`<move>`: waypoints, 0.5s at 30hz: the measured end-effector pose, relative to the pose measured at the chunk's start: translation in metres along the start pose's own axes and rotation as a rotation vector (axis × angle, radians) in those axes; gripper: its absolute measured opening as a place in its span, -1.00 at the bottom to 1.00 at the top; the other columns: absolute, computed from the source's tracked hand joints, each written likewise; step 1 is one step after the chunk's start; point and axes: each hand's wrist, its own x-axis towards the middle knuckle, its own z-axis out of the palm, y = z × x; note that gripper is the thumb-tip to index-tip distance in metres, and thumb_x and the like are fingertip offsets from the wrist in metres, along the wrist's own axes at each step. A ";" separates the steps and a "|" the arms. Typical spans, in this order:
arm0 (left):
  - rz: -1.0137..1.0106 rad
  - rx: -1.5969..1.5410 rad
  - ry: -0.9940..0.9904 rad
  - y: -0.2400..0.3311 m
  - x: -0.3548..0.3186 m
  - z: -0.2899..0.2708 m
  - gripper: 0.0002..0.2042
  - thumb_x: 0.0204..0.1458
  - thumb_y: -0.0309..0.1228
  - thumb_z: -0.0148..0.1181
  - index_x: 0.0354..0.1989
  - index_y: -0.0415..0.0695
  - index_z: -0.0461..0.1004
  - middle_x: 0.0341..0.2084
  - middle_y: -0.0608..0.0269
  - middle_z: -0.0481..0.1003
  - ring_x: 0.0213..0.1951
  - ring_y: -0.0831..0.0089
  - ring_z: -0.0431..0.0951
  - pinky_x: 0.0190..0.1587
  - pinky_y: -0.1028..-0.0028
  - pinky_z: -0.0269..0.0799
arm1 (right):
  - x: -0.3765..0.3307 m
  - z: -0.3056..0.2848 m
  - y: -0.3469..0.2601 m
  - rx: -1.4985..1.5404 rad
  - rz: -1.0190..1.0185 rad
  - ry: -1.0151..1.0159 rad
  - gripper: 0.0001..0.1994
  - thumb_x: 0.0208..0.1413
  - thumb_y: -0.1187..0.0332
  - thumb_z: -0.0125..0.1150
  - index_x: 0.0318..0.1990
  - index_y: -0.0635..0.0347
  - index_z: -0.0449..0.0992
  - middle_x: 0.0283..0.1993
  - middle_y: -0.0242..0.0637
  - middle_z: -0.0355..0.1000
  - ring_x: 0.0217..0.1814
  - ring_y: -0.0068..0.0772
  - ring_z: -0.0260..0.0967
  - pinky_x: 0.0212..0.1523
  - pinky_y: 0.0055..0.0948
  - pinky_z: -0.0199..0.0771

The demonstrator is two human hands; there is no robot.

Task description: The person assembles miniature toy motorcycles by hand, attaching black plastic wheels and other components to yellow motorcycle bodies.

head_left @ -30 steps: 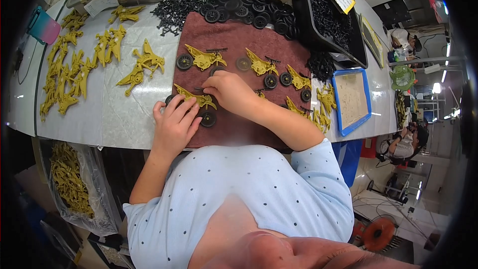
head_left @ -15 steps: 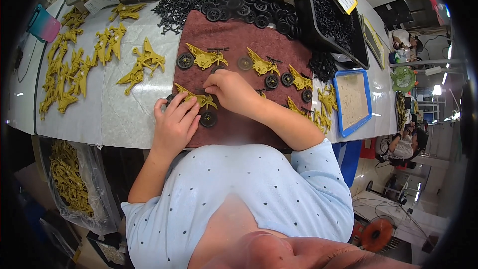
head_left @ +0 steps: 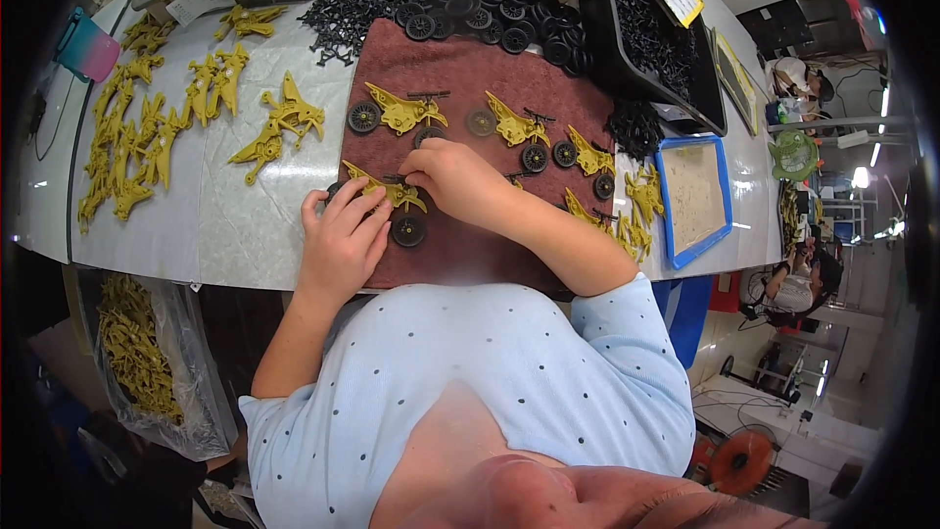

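Observation:
A yellow toy motorcycle body (head_left: 402,198) lies on the dark red cloth (head_left: 470,59), with a black spoked wheel (head_left: 407,229) at its right end. My left hand (head_left: 341,238) holds this body down, its fingers bent over the left part and partly hiding a second wheel. Above the body my right hand (head_left: 452,176) pinches a thin black handlebar (head_left: 395,178); the fingertips cover part of it. Just beyond my hands sits another yellow motorcycle (head_left: 399,113) with wheels and a handlebar. Similar motorcycles (head_left: 514,125) lie to the right, some partly behind my right forearm.
Loose yellow bodies (head_left: 127,142) spread over the left of the table. Black wheels (head_left: 490,15) and small black parts (head_left: 343,20) are heaped at the back. A black bin (head_left: 646,29) and a blue-rimmed tray (head_left: 727,198) stand right. A bag of yellow parts (head_left: 137,353) is lower left.
Both hands stay at the same toy motorcycle; its body and right wheel have shifted very slightly away from me. A dark sleeve and part of another person's arm now show at the lower left.

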 end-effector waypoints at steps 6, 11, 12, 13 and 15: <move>-0.013 -0.015 0.006 0.000 0.001 0.000 -0.74 -0.12 -0.51 0.28 -0.19 -0.13 0.56 -0.11 0.30 0.50 0.09 0.31 0.41 0.12 0.16 0.07 | -0.001 -0.001 0.000 0.009 -0.006 0.011 -0.89 0.02 0.50 0.18 -0.28 0.30 0.54 -0.31 -0.09 0.44 -0.20 0.00 0.41 -0.18 -0.21 0.42; -0.010 0.012 0.005 0.001 0.003 0.001 -0.77 -0.11 -0.46 0.28 -0.21 -0.13 0.56 -0.12 0.32 0.49 0.06 0.35 0.42 0.10 0.11 0.08 | 0.000 -0.003 0.001 0.010 -0.023 -0.007 -0.88 0.02 0.50 0.18 -0.27 0.29 0.54 -0.31 -0.08 0.44 -0.20 0.00 0.41 -0.17 -0.21 0.42; -0.004 0.024 0.009 0.002 0.003 0.001 -0.77 -0.11 -0.46 0.28 -0.22 -0.13 0.56 -0.12 0.32 0.49 0.06 0.36 0.42 0.10 0.11 0.08 | -0.001 -0.002 0.001 0.019 -0.018 -0.007 -0.88 0.02 0.50 0.18 -0.27 0.29 0.54 -0.31 -0.08 0.44 -0.20 0.00 0.41 -0.17 -0.21 0.42; 0.001 0.037 0.013 0.002 0.003 0.001 -0.77 -0.11 -0.46 0.28 -0.22 -0.13 0.57 -0.13 0.32 0.50 0.06 0.36 0.42 0.09 0.11 0.08 | -0.002 -0.002 0.001 0.021 -0.015 -0.005 -0.88 0.02 0.50 0.18 -0.27 0.29 0.54 -0.31 -0.08 0.44 -0.20 0.00 0.41 -0.17 -0.21 0.42; 0.004 0.042 0.013 0.002 0.003 0.001 -0.77 -0.11 -0.46 0.28 -0.22 -0.13 0.57 -0.13 0.32 0.50 0.06 0.36 0.42 0.09 0.11 0.08 | -0.002 -0.001 0.001 0.017 -0.014 0.012 -0.88 0.01 0.50 0.20 -0.26 0.29 0.54 -0.31 -0.09 0.44 -0.20 0.00 0.41 -0.18 -0.21 0.42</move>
